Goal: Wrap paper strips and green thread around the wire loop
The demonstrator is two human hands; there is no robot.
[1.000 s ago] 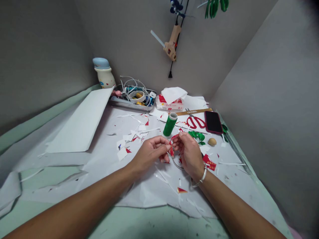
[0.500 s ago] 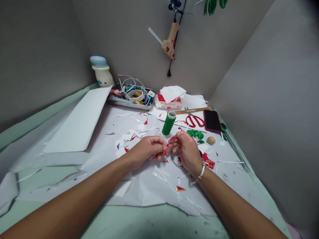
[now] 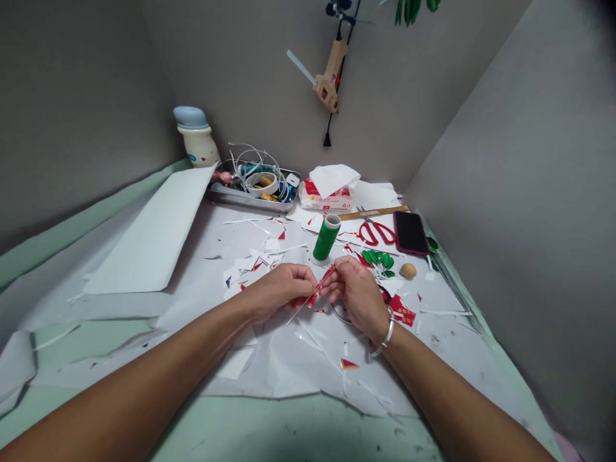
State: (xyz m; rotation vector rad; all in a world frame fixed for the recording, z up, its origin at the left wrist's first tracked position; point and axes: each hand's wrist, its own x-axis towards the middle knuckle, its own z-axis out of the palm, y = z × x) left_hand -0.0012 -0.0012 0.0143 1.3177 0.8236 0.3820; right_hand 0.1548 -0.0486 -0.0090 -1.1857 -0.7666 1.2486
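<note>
While pinched in both hands (image 3: 315, 289), a slim red piece (image 3: 326, 276).

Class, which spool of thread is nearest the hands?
The green spool, standing upright on the white paper; the teal and yellow ones lie farther off in the metal tray.

Pale-grn tbl (image 3: 260, 431), wht paper sheet (image 3: 283, 369) on top.

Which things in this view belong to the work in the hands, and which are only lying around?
Seem to belong:
- red strip and thin wire-like strand, at left hand and right hand
- probably green spool, red-handled scissors

Seem just lying around:
- smartphone
- tissue pack
- blue-lidded jar
</note>
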